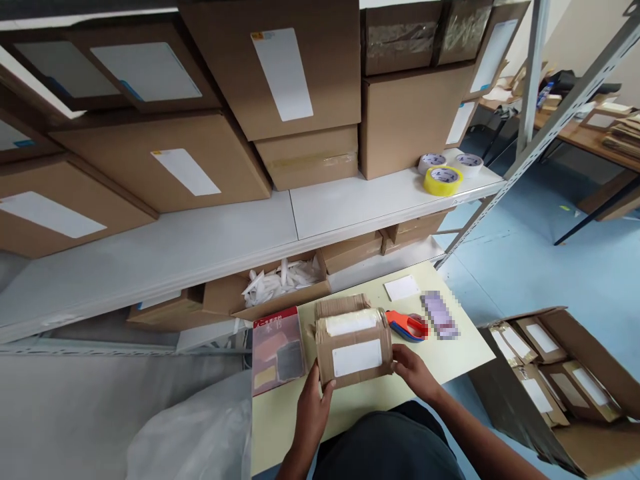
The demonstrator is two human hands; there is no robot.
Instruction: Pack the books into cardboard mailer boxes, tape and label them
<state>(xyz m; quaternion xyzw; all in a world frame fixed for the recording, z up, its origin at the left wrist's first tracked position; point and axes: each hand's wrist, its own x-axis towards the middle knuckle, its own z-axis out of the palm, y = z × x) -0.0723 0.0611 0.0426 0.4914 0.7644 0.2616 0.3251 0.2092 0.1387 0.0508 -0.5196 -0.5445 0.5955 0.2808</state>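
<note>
A small brown cardboard box (353, 341) with a white label stands on a pale yellow table (450, 357); its top flaps are open over white contents. My left hand (313, 403) grips the box's lower left corner. At the box's right side my right hand (413, 370) holds it with bent fingers. An orange and blue tape dispenser (407, 325) lies just right of the box. To the left of the box lies a red packet (277, 348).
A white card (401, 288) and a purple item (439, 315) lie on the table's far side. White shelves (200, 247) with stacked cardboard boxes stand behind, tape rolls (443, 179) at their right end. An open carton (550, 380) of small boxes sits on the blue floor, right. A plastic bag (200, 433) lies left.
</note>
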